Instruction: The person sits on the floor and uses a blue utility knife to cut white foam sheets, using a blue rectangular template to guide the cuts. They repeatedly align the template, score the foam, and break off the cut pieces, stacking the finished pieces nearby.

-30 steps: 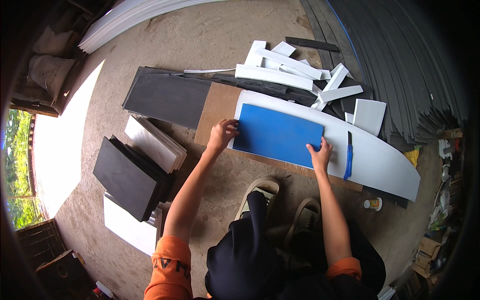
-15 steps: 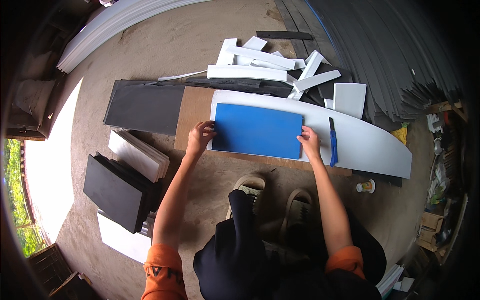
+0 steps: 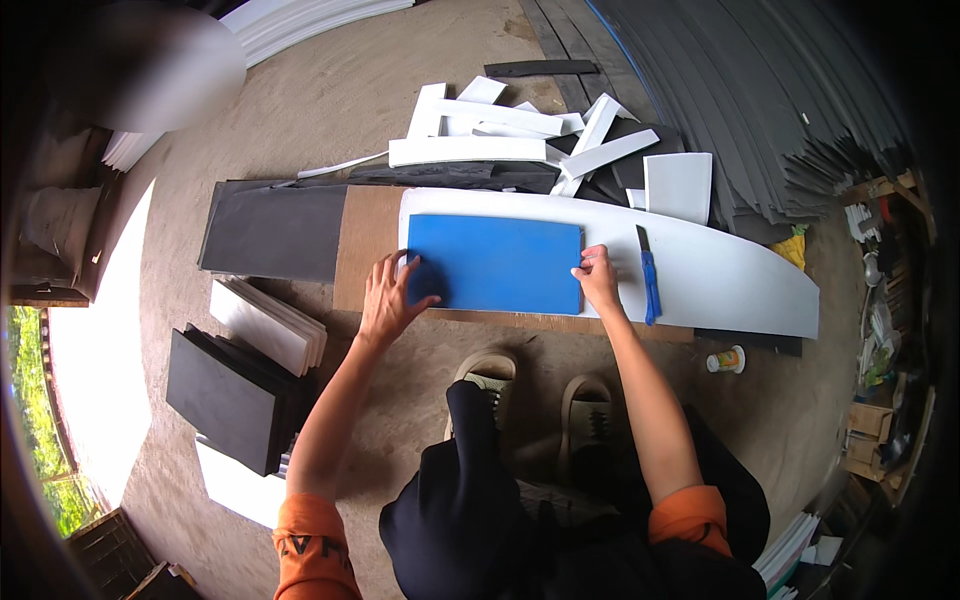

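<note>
A rectangular blue board [image 3: 495, 264] lies flat on a large white foam-like sheet [image 3: 735, 270] with a curved far edge. My left hand [image 3: 383, 303] is at the blue board's left end, fingers spread along that edge and thumb over its lower corner. At the opposite end, my right hand [image 3: 598, 277] pinches the board's right edge between thumb and fingers. A blue-handled utility knife [image 3: 649, 275] with a dark blade lies on the white sheet, just right of my right hand.
Beneath the sheet is a brown wooden board [image 3: 368, 240], beside a dark panel [image 3: 270, 232]. White offcuts [image 3: 515, 118] are heaped beyond. Stacked white pieces [image 3: 268, 318] and dark pieces [image 3: 222, 400] stand at left. A small cup [image 3: 726, 359] lies on the floor at right.
My left hand has opened, its fingers spreading and its thumb coming onto the board's lower corner. My right hand stays at the right edge. The whole view has shifted slightly.
</note>
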A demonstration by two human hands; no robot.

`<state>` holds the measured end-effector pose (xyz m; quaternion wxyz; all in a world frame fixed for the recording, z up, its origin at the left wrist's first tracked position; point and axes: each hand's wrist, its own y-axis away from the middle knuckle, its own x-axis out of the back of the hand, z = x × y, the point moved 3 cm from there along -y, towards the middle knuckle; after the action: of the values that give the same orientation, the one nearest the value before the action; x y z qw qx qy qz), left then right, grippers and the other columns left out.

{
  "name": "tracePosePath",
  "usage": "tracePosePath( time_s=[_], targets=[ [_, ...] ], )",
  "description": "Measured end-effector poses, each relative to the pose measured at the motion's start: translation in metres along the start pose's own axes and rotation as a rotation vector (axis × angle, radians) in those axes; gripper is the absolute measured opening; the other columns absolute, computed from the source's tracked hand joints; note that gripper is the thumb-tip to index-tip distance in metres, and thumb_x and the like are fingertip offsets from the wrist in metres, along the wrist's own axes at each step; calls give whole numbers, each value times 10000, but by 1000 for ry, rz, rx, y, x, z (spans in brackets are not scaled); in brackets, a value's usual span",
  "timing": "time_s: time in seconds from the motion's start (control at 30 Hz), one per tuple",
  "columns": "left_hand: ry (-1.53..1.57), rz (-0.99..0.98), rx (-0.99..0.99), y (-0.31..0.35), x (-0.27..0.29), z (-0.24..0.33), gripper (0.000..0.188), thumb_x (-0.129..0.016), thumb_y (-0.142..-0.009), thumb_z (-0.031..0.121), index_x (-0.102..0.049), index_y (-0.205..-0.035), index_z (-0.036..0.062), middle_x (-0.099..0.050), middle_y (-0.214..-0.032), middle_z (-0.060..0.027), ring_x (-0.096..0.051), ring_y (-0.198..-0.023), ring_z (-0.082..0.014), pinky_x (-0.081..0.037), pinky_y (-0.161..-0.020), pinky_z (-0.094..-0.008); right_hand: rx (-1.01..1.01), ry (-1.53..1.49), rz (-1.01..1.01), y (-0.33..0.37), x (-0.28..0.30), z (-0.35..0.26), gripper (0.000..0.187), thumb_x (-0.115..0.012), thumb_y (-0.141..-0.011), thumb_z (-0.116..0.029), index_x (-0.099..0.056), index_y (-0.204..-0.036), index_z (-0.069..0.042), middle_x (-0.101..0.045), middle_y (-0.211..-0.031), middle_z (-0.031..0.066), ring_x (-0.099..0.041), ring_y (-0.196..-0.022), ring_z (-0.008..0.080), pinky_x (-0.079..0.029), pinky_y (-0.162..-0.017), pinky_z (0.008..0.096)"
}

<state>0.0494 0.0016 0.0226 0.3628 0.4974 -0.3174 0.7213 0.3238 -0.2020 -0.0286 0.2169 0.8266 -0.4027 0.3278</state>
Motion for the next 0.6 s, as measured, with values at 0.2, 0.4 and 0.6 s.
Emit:
tracePosePath(
  time_s=[0.2,0.4,0.6],
  targets=[
    [-240,-87,-278,10,-7,-15,884,-646,-635,473,-295,-1275,-25,-235,-1368,-128,-173,-1287,-226,-154,-1048,-440,-43,-95,-81,-1,-6,-7,327,-666,-659,-18,-442,-897,-26,-553,-776,97,-564,-701,212,-449,-648,319],
    [-331,-50,-386,4,-15,-10,868,-630,-654,480,-308,-1249,-63,-307,-1302,-219,-240,-1256,-280,-168,-1048,-426,-19,-89,-35,4,-4,-3,345,-652,-665,-14,-440,-937,-24,-561,-766,92,-565,-702,204,-454,-665,319],
    [-377,-140,-194,-13,-9,48,1056,-558,-595,663,-184,-1316,-12,-250,-1305,-281,-154,-1259,-393,-72,-1044,-489,-89,-254,-155,5,10,17,464,-649,-679,-33,-412,-1078,-22,-600,-830,108,-583,-776,197,-455,-712,306]
  ],
)
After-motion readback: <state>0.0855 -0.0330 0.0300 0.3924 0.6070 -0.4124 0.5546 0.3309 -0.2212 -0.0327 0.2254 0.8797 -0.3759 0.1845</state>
